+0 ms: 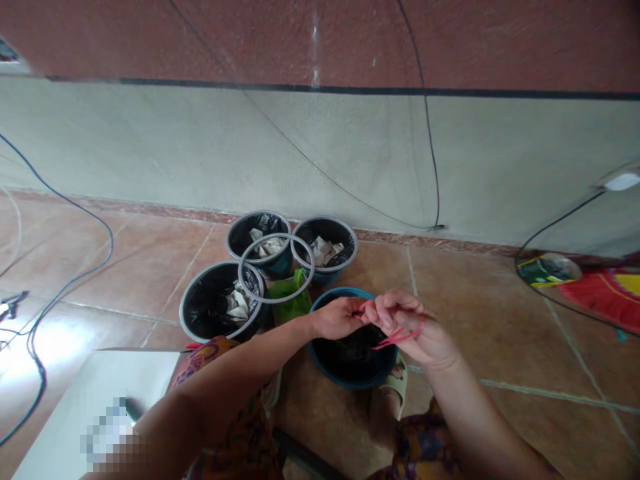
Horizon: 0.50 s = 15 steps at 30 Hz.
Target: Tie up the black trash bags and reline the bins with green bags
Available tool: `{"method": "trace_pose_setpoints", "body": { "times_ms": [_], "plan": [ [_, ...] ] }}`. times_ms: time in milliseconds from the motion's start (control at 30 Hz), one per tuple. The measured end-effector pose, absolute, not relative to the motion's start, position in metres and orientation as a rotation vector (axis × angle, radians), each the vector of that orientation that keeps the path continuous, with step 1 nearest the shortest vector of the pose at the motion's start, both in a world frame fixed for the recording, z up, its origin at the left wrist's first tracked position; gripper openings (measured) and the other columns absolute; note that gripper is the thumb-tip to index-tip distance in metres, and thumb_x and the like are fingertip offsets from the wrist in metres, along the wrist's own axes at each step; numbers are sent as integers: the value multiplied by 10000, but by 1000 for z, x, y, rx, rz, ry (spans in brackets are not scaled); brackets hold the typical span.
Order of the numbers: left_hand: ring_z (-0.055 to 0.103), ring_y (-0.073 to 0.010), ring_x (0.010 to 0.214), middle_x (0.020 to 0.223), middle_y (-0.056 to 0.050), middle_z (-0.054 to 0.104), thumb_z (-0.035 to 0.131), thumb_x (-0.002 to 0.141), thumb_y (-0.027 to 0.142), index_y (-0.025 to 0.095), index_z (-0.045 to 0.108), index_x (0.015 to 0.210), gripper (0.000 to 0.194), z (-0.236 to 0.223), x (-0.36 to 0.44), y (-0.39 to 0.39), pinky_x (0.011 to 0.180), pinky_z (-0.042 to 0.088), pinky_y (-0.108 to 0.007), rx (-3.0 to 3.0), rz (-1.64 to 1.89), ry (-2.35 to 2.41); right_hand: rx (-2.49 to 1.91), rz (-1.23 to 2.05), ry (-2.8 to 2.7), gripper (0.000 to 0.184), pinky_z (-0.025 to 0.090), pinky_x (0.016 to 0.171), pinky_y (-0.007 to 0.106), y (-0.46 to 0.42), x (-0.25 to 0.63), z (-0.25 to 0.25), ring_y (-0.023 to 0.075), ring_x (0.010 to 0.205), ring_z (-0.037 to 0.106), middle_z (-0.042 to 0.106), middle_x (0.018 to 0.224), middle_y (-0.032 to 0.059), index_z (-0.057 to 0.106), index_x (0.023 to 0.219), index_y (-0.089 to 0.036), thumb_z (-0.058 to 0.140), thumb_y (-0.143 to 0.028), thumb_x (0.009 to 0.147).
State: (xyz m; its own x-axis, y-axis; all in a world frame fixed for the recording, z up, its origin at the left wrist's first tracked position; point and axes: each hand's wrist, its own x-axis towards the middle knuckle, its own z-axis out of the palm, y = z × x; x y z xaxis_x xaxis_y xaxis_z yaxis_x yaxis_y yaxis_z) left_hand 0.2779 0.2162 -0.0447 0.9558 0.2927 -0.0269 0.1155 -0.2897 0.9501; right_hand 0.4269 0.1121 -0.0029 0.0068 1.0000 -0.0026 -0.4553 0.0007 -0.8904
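Bare forearms (patterned orange garment [240, 427])

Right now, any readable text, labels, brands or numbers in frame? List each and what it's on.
No readable text anywhere.
Green packet by the right wall: print too small and blurred to read.
Pixelated patch on the white board: nothing legible.
Pots, pink bands in both hands: no markings visible.

Your hands work a pink rubber band [400, 333] above a teal pot [353, 373] lined in black, beside a bright green bag [290, 297], grey-rimmed black pots [215, 307], terracotta floor tiles [475, 300], and your orange floral-patterned clothing [240, 427].
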Motion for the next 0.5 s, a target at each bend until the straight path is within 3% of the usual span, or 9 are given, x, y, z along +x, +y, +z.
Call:
{"method": "trace_pose_setpoints", "body": {
  "times_ms": [200,267,333,400,500],
  "plan": [
    [633,-168,791,814,-87,696,444,928,464,168,518,718,372,-51,276,225,815,484,-296,1401,411,483,-1204,1190,-511,179,545,851,439,116,461,-23,224,898,689,725,931,43,671,895,-243,668,-384,785],
    [600,-142,634,686,-45,646,459,903,521,184,462,708,389,-51,276,227,728,494,-301,1215,456,556,-1323,1133,-431,169,565,812,429,114,477,-34,234,890,700,733,929,68,663,877,-224,633,-374,804],
    [488,-91,487,566,28,543,473,890,531,193,433,720,381,-50,277,229,687,505,-299,1071,493,646,-1361,1094,-387,174,578,715,383,112,493,-43,201,752,690,714,822,59,650,836,-223,567,-376,846],
    [361,-58,424,505,77,436,469,899,505,195,429,735,353,-49,278,230,644,510,-285,1003,513,714,-1335,1112,-389,185,529,537,292,109,506,-45,128,503,566,635,674,13,641,804,-224,535,-363,866],
    [331,-60,419,495,82,389,443,919,436,195,434,744,298,-50,279,231,486,416,-207,1041,462,791,-1254,1191,-410,174,290,340,198,109,507,-39,50,341,245,471,553,-60,653,811,-217,588,-374,848]
  ]
}}
